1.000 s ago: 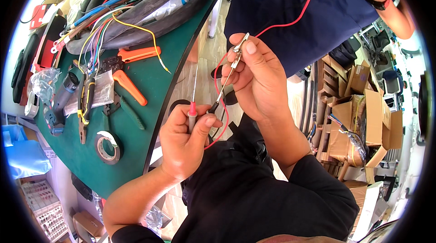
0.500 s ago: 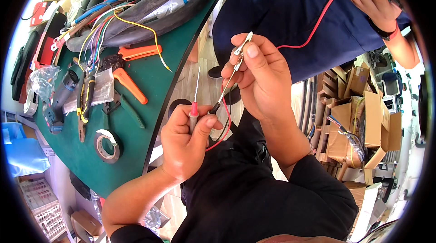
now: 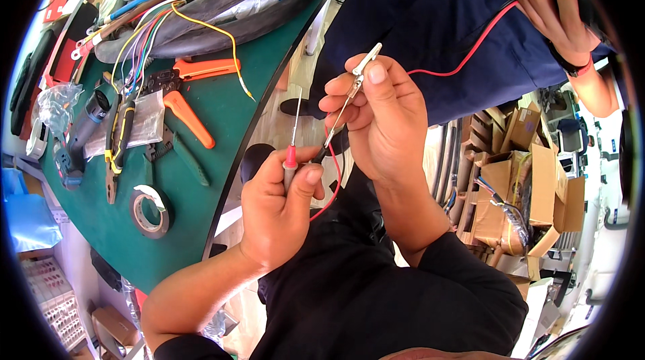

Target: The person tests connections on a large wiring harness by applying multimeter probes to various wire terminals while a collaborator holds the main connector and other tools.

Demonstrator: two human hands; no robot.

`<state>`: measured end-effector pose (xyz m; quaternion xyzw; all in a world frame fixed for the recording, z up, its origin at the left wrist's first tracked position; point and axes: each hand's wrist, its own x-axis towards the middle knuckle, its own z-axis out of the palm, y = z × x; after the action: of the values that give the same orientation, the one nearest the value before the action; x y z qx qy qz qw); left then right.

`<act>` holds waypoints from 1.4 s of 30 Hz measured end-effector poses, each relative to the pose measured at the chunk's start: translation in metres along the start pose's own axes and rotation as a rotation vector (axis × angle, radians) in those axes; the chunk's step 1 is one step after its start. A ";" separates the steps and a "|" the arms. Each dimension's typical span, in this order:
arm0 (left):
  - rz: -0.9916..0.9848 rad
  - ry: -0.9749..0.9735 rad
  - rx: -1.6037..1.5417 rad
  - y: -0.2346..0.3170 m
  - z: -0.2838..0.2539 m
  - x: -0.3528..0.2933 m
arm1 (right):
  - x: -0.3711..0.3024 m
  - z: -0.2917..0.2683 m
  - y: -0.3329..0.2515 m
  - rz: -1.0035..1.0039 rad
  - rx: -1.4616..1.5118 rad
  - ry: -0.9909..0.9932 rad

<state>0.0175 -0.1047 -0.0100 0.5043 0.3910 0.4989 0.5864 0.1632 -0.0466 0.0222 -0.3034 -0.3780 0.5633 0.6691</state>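
Observation:
My left hand (image 3: 272,205) is closed around a red-and-grey test probe (image 3: 291,157), whose bare metal needle points up and away from me. Between its thumb and index finger it also pinches a black test probe (image 3: 322,156). That probe's thin metal tip runs up toward my right hand (image 3: 393,118). There my thumb and fingers pinch a silver alligator clip (image 3: 366,61), with the tip reaching its lower end. My fingers partly hide where tip and clip meet. A red lead (image 3: 463,57) stretches behind my right hand toward another person's hand (image 3: 551,7).
The green table (image 3: 181,259) at left carries a roll of tape (image 3: 149,212), yellow-black pliers (image 3: 122,135), orange-handled crimpers (image 3: 188,118), thick black cables (image 3: 235,34) and colored wires. Someone in dark blue clothing (image 3: 416,17) is opposite me. Cardboard boxes (image 3: 547,185) stand at right.
The view has shifted slightly, so the table appears a little further left. Both hands keep the same grips on the probes and the clip. The other person's hand appears slightly further right.

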 end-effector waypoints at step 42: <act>-0.185 0.298 -0.087 0.003 -0.014 0.031 | 0.023 0.043 0.065 -0.079 -0.169 0.115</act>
<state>0.0097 -0.0719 -0.0082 0.3610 0.4964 0.5285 0.5865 0.0941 -0.0126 -0.0051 -0.3753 -0.3968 0.4842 0.6836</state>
